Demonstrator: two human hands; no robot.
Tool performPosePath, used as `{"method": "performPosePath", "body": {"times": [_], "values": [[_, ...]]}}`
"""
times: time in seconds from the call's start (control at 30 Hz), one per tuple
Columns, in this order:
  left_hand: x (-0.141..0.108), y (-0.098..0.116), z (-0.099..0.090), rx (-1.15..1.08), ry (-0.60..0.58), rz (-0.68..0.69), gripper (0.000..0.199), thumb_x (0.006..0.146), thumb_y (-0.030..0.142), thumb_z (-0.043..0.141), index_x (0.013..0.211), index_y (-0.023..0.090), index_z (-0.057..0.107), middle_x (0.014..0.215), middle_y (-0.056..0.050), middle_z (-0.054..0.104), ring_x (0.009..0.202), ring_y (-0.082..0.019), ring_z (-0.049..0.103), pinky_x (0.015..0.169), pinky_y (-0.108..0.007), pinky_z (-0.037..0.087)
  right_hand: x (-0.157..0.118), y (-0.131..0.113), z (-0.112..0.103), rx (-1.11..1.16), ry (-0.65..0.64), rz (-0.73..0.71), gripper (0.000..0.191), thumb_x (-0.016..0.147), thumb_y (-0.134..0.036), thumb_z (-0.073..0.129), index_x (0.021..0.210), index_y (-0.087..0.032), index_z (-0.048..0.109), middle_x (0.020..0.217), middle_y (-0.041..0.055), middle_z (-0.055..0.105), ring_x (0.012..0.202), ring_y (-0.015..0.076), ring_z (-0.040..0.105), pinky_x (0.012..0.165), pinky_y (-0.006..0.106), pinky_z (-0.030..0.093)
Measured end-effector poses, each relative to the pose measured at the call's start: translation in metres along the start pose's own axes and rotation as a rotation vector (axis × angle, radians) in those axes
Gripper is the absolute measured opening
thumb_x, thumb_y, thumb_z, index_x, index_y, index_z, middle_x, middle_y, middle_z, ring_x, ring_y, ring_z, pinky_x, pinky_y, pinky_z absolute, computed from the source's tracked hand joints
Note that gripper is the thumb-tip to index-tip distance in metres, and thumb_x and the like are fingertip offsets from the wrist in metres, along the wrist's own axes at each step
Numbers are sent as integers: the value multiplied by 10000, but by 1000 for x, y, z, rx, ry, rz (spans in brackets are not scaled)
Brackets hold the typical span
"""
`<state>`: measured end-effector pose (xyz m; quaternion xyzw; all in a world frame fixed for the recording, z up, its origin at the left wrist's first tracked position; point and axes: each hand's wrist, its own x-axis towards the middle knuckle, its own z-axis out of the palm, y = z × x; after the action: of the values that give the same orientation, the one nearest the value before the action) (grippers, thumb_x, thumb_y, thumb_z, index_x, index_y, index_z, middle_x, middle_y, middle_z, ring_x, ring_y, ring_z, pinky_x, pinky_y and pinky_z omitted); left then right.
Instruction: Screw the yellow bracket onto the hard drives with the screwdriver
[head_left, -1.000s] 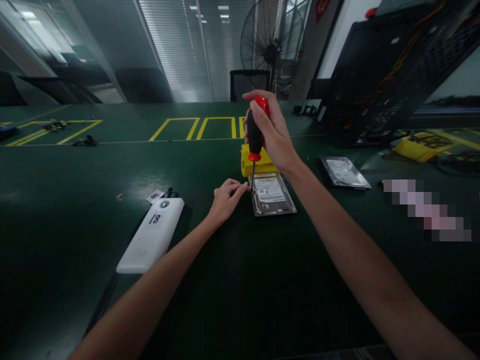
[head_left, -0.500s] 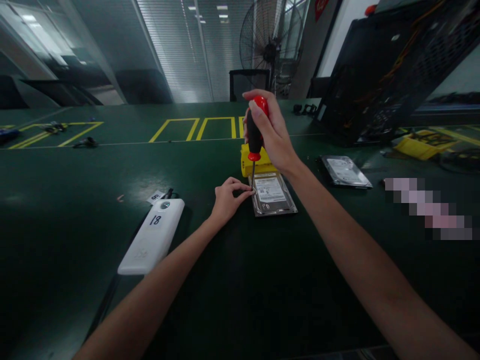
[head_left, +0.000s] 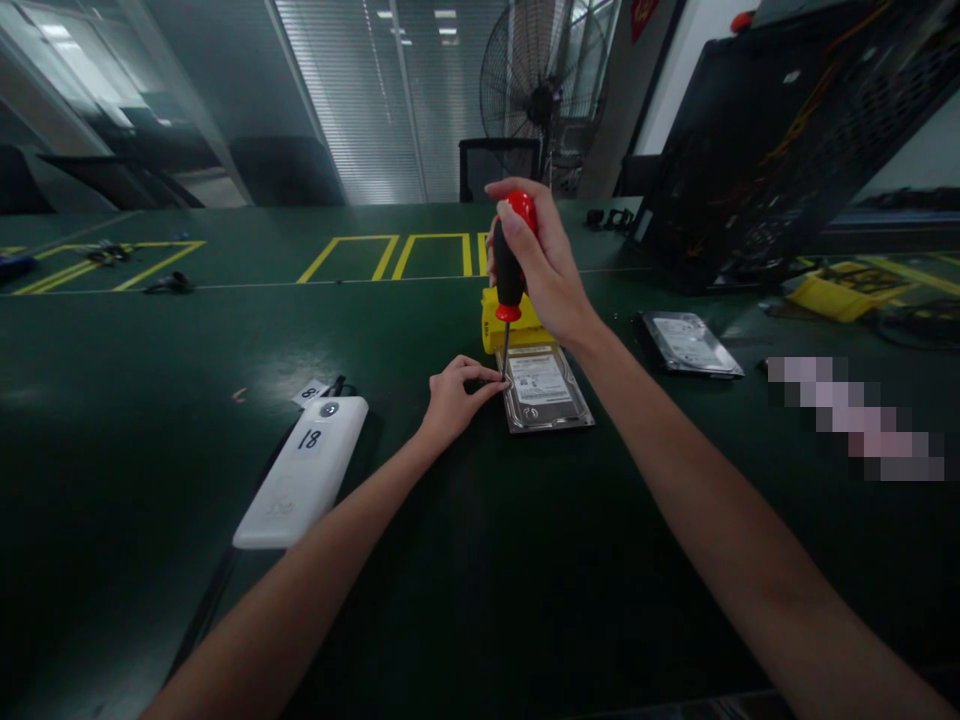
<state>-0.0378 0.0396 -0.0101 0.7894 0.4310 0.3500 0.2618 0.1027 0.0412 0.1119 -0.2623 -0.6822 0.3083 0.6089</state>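
My right hand (head_left: 553,270) is wrapped round the red and black handle of a screwdriver (head_left: 509,268). The screwdriver stands nearly upright, its tip at the left edge of a silver hard drive (head_left: 556,408) with a white label. Beside that tip, my left hand (head_left: 452,398) is closed in a pinch at the drive's edge. Whatever lies between its fingertips is too small to make out. Directly behind the drive is a yellow box-like object (head_left: 493,328), partly covered by my right hand.
On the green table (head_left: 405,620), a second hard drive (head_left: 691,343) lies to the right. A white device marked 18 (head_left: 304,475) with a cable is at the left. A black computer case (head_left: 720,170) and a yellow tray (head_left: 840,300) stand at the far right.
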Motion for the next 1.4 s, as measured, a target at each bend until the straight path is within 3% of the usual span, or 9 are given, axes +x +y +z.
{"method": "performPosePath", "body": {"times": [0.4,0.93,1.4], "values": [[0,0,-2,-29,-20,33,168,773,340,609,880,244,698,857,-12,567,825,-150,554,801,-323,425,1,4,1,-78,26,-36,311,833,-449,487,1049,-235,421,866,-2,487,613,61,498,565,196,456],[-4,0,-8,-21,-27,26,177,784,332,592,893,235,692,867,-16,562,828,-146,550,778,-297,444,-1,3,-1,-119,73,-1,376,803,-595,419,1074,-334,416,882,-1,517,690,117,527,599,239,464],[-4,6,-8,62,-59,-10,182,792,352,569,864,206,652,909,-29,581,852,-161,549,799,-329,428,1,12,0,-115,76,-67,339,827,-563,403,1081,-339,426,853,2,511,651,122,514,580,260,442]]}}
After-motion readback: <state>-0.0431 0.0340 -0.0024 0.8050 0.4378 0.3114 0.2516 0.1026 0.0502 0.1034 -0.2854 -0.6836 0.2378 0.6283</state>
